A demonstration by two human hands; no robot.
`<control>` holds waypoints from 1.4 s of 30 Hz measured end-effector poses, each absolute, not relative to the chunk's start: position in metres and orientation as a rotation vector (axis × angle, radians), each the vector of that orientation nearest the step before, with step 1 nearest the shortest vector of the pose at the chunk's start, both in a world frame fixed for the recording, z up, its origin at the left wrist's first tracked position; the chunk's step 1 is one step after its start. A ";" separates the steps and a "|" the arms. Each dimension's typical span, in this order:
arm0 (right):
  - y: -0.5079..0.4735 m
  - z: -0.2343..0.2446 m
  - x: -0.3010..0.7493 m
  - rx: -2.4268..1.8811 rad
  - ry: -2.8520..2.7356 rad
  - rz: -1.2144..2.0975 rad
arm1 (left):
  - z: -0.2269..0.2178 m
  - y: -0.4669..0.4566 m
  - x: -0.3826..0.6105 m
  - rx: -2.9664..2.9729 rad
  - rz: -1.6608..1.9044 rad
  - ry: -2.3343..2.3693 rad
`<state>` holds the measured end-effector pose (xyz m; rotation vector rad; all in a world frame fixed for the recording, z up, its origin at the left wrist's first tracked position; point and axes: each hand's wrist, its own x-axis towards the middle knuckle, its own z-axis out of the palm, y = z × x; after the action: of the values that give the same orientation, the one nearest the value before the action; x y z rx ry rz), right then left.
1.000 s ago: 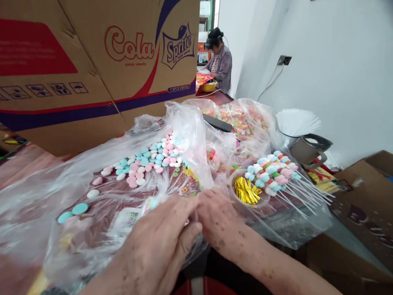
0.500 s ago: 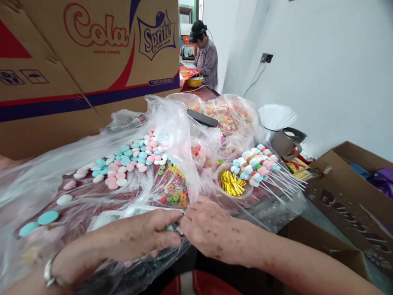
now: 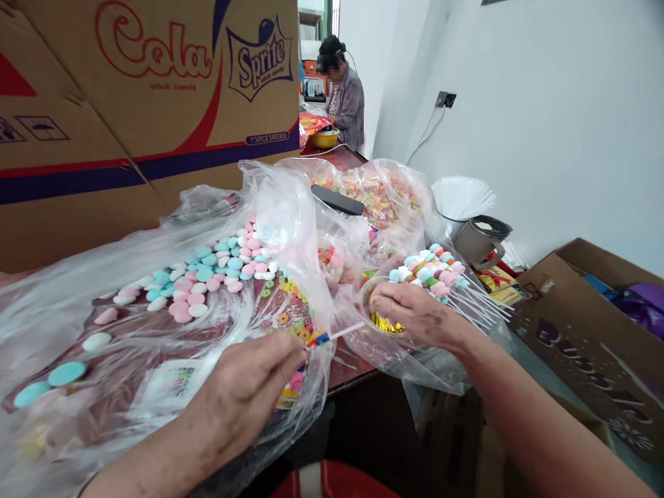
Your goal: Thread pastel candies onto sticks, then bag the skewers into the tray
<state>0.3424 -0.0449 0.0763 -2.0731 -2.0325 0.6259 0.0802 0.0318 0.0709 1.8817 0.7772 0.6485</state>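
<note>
My left hand (image 3: pixel 254 382), closed, grips a candy stick in a brightly printed bag (image 3: pixel 294 385). Pink and yellow show below the fingers, and the bag's red, yellow and blue end (image 3: pixel 318 339) sticks out above them. From that end a bare white stick (image 3: pixel 346 330) points right. My right hand (image 3: pixel 415 311) is over a clear round bowl of gold twist ties (image 3: pixel 385 324). Its fingers are curled in at the bowl's left side; whatever is between the fingertips is hidden. Just behind this hand lie marshmallow skewers (image 3: pixel 434 271) with white sticks.
Pink, white and blue marshmallows (image 3: pixel 202 272) lie on clear plastic at left. Ring gummies (image 3: pixel 296 315) sit nearer the middle. Behind stand a large carton (image 3: pixel 158 102) and a bag of gummies (image 3: pixel 384 193). A grey mug (image 3: pixel 481 240) and an open carton (image 3: pixel 591 363) are right. Another person (image 3: pixel 349 103) works beyond.
My hands, close together before, are apart. The right has moved right and up to the bowl of gold ties. The left has turned upward, bringing the bagged candy stick into view.
</note>
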 end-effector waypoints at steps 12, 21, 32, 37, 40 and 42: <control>-0.024 0.049 0.352 -2.604 -2.072 0.217 | 0.073 0.023 0.095 1.101 0.594 1.019; -0.029 0.056 0.363 -2.592 -1.990 0.223 | 0.071 0.020 0.104 0.933 0.581 0.890; -0.029 0.057 0.350 -2.601 -2.050 0.314 | 0.066 0.016 0.104 0.962 0.574 0.862; -0.026 0.050 0.344 -2.632 -2.057 0.377 | 0.065 0.014 0.104 0.953 0.563 0.870; -0.025 0.054 0.348 -2.641 -2.020 0.346 | 0.064 0.014 0.104 0.952 0.569 0.870; -0.025 0.055 0.352 -2.641 -1.989 0.319 | 0.064 0.015 0.103 0.947 0.576 0.867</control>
<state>0.3517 -0.0253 0.0554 -2.6413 -1.9892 0.3192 0.1035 0.0148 0.0636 0.9466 0.8675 0.5760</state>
